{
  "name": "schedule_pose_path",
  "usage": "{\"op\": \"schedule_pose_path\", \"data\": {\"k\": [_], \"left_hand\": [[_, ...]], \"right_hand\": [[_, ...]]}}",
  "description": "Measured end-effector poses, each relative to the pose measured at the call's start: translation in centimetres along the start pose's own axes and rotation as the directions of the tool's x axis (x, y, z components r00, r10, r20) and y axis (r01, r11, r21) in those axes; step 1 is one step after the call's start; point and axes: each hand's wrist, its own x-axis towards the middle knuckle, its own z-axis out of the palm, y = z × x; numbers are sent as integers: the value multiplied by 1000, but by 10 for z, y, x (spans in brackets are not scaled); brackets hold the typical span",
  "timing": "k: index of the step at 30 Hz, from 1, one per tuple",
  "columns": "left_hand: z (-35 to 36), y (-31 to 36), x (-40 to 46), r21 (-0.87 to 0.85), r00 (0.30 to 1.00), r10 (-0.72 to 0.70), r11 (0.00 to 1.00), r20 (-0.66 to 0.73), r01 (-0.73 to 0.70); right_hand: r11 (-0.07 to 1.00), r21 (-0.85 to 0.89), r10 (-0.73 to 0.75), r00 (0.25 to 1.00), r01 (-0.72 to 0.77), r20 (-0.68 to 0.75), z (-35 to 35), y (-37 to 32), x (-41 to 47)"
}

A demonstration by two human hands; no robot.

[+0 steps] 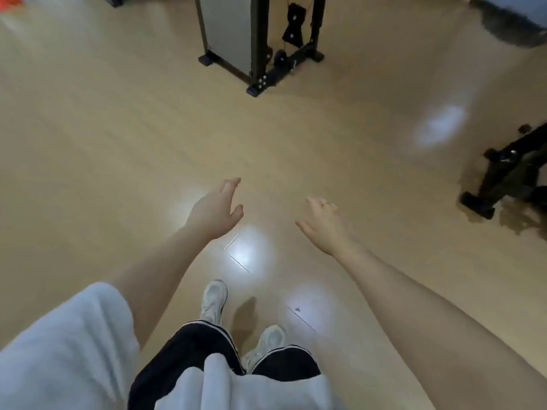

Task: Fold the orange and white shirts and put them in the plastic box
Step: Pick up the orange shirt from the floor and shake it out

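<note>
left hand (214, 211), right hand (322, 224), both empty, floor (118, 143)

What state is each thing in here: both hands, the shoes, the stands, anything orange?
Left hand: open, empty, held out over the floor.
Right hand: open, empty, ring on one finger.
Shoes: on the feet, one ahead of the other.
Black stand: upright on the floor.
Second stand: at the right edge, partly cut off.
Orange thing: top-left corner, too little showing to identify.
</note>
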Motion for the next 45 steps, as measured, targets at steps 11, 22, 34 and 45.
{"op": "schedule_pose_path", "data": {"k": [11, 22, 34, 45], "left_hand": [[-125, -175, -27, -225, 864, -408, 909, -295, 352], [-296, -385, 42, -187, 766, -491, 870, -415, 457], [-406, -550, 295, -150, 869, -400, 916, -293, 371], [-575, -762, 438, -402, 620, -680, 733, -391, 550]], "right_hand": [[894, -57, -438, 895, 444, 84, -21, -221, 136], [831, -6, -555, 830, 556, 58, -39, -488, 318], [856, 50, -517, 852, 515, 82, -64, -623, 608], [818, 254, -569, 793, 517, 217, -130, -854, 883]]}}
